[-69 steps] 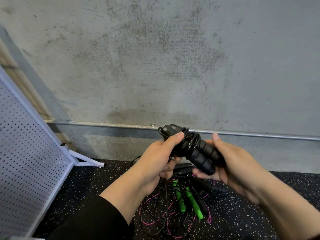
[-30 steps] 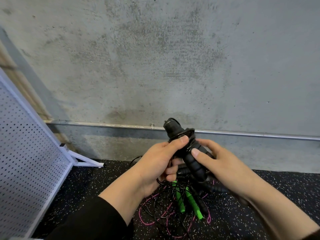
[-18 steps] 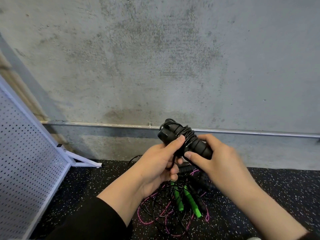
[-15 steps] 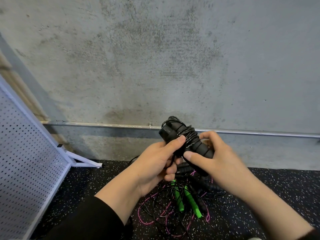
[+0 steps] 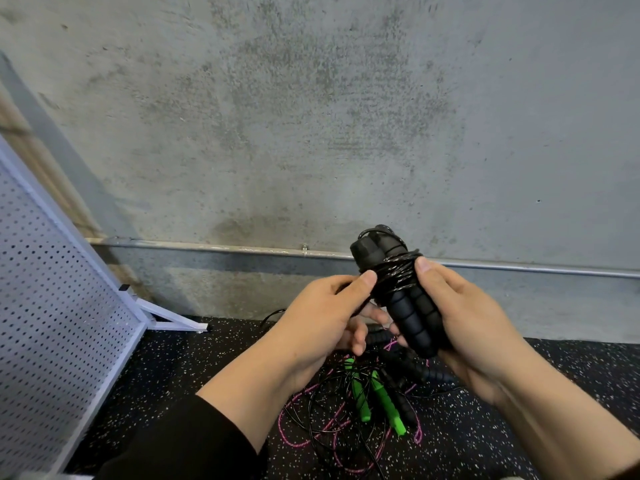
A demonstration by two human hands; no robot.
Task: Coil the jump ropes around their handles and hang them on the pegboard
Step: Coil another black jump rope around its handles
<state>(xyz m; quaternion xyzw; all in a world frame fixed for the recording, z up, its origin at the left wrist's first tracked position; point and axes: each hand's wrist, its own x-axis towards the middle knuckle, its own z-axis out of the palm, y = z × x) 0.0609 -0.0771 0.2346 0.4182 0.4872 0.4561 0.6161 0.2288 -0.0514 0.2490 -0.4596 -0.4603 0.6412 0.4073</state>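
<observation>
Head view: pair of black ribbed foam jump-rope handles (image 5: 410, 306), black cord wound round upper half, gripped in right hand (image 5: 464, 327); left hand (image 5: 322, 313) pinching cord against coil. Tilted more upright than half a second ago, coil tighter; nearly ready for white perforated pegboard (image 5: 52, 306), left.

Background surfaces and fixtures, as observed.

Grey concrete wall (image 5: 346, 116) fills the upper view, mottled and stained darker low down. A metal conduit (image 5: 207, 247) runs horizontally along its base, held by a small clip (image 5: 304, 248) (one seen). Below lies a black rubber floor (image 5: 571, 382), speckled white. A pale timber-like strip (image 5: 20, 129) shows at far left.
</observation>
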